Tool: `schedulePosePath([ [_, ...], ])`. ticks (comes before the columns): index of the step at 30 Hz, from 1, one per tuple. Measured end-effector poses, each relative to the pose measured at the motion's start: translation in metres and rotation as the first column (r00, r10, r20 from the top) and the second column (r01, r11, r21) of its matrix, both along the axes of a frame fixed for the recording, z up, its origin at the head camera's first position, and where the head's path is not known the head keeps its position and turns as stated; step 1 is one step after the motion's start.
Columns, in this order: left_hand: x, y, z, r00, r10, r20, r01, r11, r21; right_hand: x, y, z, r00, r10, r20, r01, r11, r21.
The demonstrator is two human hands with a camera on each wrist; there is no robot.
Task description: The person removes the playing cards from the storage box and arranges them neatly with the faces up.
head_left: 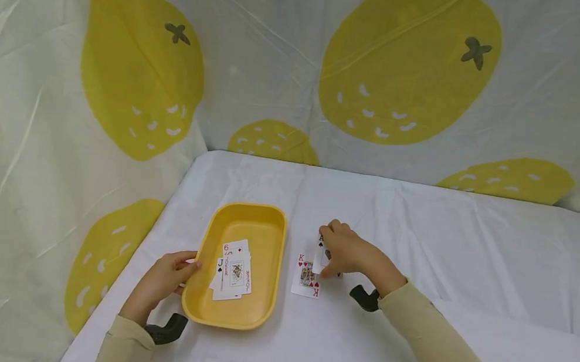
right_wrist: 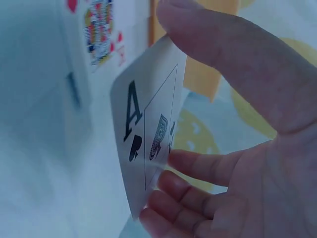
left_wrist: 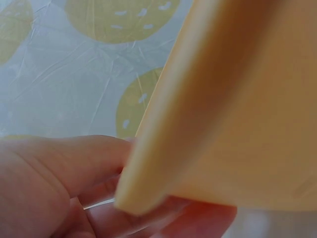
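Note:
My left hand (head_left: 165,279) grips the left rim of a yellow plastic tray (head_left: 277,280), with the thumb near the top edge and fingers under it in the left wrist view. Several overlapping playing cards (head_left: 236,274) lie face up inside the tray, a six of diamonds and a jack of spades among them. To the tray's right, my right hand (head_left: 348,253) pinches an ace of spades (right_wrist: 138,121) by its edges, thumb on one side and fingertips on the other. Partly beneath it in the head view is a king of hearts (head_left: 306,283), face up on the white cloth.
A white cloth (head_left: 422,236) with soft creases covers the table. Behind and to the left hang pale sheets (head_left: 266,54) printed with big yellow lemons. Dark curved wrist mounts (head_left: 166,329) show at both cuffs.

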State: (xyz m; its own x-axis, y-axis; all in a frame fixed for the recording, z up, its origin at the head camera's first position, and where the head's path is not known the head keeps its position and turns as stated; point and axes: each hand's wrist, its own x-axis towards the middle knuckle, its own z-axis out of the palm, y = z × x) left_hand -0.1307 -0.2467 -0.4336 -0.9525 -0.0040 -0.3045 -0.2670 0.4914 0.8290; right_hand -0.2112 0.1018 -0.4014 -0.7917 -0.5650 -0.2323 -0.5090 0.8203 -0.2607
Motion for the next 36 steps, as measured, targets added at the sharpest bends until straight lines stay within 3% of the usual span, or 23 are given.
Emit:
schedulePosePath([
  [6, 0.001, 0.000, 0.004, 1.000, -0.001, -0.005, 0.001, 1.000, -0.006, 0.011, 0.020, -0.022, 1.000, -0.010, 0.005, 0.010, 1.000, -0.002],
  [14, 0.000, 0.000, 0.004, 1.000, 0.009, 0.005, -0.009, 1.000, -0.010, 0.021, 0.025, -0.045, 1.000, -0.019, -0.007, 0.018, 0.999, -0.030],
  [28, 0.000, 0.000, 0.002, 1.000, 0.006, 0.005, -0.006, 1.000, -0.024, 0.024, 0.026, -0.046, 0.999, -0.010, -0.038, 0.008, 0.999, -0.038],
  [36, 0.000, 0.001, 0.000, 1.000, 0.002, 0.000, -0.002, 1.000, -0.018, 0.022, 0.018, -0.035, 0.997, -0.015, -0.074, 0.010, 0.998, -0.067],
])
